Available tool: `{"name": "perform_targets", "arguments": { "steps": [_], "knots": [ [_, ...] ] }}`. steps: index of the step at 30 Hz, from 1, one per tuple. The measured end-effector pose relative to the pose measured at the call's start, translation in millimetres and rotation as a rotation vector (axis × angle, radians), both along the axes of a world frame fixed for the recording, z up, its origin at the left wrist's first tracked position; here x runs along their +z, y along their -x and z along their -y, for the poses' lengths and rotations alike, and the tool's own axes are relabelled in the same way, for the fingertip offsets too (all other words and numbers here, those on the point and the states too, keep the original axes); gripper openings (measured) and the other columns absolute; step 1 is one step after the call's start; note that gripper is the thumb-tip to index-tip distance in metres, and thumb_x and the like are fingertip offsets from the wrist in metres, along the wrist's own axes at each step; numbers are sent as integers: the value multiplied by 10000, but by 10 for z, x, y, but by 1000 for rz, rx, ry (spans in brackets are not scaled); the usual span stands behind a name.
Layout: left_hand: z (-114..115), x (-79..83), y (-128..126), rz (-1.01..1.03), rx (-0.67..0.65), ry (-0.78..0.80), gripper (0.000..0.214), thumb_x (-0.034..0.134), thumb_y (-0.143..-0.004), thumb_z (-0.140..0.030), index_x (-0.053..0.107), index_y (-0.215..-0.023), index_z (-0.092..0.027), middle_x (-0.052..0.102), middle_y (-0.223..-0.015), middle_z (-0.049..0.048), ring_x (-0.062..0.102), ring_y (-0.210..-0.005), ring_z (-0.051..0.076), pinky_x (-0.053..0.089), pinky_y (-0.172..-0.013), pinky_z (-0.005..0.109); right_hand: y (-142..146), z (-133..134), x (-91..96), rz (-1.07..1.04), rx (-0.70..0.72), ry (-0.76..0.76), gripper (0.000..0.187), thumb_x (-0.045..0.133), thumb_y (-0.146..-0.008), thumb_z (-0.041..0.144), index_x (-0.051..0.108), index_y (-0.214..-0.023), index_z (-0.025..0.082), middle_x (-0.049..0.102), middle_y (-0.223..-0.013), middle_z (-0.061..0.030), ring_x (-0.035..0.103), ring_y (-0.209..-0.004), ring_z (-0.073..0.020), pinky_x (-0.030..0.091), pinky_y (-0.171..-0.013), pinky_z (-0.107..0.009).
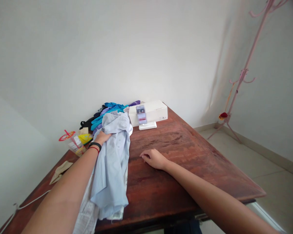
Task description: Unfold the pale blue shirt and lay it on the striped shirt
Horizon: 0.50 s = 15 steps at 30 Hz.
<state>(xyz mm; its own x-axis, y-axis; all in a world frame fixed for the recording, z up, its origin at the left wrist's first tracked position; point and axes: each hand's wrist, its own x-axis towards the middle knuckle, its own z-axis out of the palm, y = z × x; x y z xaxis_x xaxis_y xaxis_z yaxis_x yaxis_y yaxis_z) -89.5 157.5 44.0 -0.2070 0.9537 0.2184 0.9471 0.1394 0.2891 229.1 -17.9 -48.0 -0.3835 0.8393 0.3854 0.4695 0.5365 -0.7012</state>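
A light blue button-up shirt [112,175] lies lengthwise over other clothes on the left side of the table, its collar end toward the wall. My left hand [104,137] is closed on the shirt's upper left part, and some of its fingers are hidden by the fabric. A whitish striped garment [87,208] shows beneath the shirt at the near end. My right hand [154,158] rests on the bare wood to the right of the shirt, apart from it. Its fingers are loosely curled in, and nothing shows in them.
Behind the shirt is a heap of blue, purple and black clothes [97,122]. A white box [151,110] stands at the back, with a small white stand [147,125] before it. A plastic cup with straw [76,146] is at left. A pink coat rack [245,65] stands beyond the wooden table [185,162].
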Motion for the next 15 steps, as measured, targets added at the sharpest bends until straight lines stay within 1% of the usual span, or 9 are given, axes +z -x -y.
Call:
{"name": "perform_targets", "arguments": {
  "steps": [2, 4, 6, 8, 11, 13, 15],
  "knots": [
    [-25, 12, 16, -1, 37, -5, 434, 687, -746, -460, 688, -1017, -122, 713, -1123, 228, 645, -1094, 412, 503, -874, 440, -1, -1, 1, -5, 2, 3, 281, 536, -899, 158, 799, -969, 229, 795, -957, -38, 734, -882, -207, 510, -803, -261],
    [-32, 62, 11, 1, 60, -41, 276, 647, -757, -362, 700, -922, -147, 717, -1091, 210, 648, -1065, 410, 496, -858, 442, -1, 2, 7, -5, 2, 8, 281, 539, -895, 155, 799, -972, 229, 796, -991, -41, 735, -918, -215, 513, -823, -270],
    [-27, 154, -19, 10, 71, -106, 202, 593, -773, -294, 696, -883, -159, 719, -1041, 193, 651, -1019, 392, 490, -826, 428, 1, 6, 14, -3, 0, 11, 276, 542, -895, 155, 798, -969, 227, 796, -1000, -44, 734, -924, -220, 514, -826, -277],
    [-20, 282, -77, 26, 86, -187, 202, 524, -811, -263, 683, -880, -160, 713, -974, 177, 651, -952, 357, 481, -782, 400, 4, 7, 18, -7, -5, 8, 271, 542, -897, 160, 797, -963, 227, 796, -979, -44, 734, -899, -216, 513, -812, -274],
    [-8, 492, -203, 44, 113, -323, 266, 403, -884, -254, 650, -900, -157, 690, -919, 142, 631, -874, 294, 455, -727, 355, 4, -7, 16, -42, -23, 19, 265, 539, -902, 165, 793, -954, 220, 791, -897, -38, 730, -825, -202, 511, -772, -261],
    [6, 604, -301, 50, 106, -394, 314, 336, -932, -273, 629, -912, -161, 680, -915, 110, 612, -854, 253, 443, -716, 322, -4, -30, 10, -93, -55, 50, 261, 533, -910, 174, 788, -965, 197, 781, -827, -38, 724, -774, -197, 510, -741, -256],
    [27, 681, -404, 51, 77, -440, 355, 295, -972, -317, 613, -917, -169, 679, -928, 72, 596, -856, 213, 438, -720, 284, -20, -62, 1, -157, -98, 86, 272, 515, -927, 188, 777, -994, 160, 770, -787, -48, 718, -736, -195, 510, -715, -256]
  ]
}}
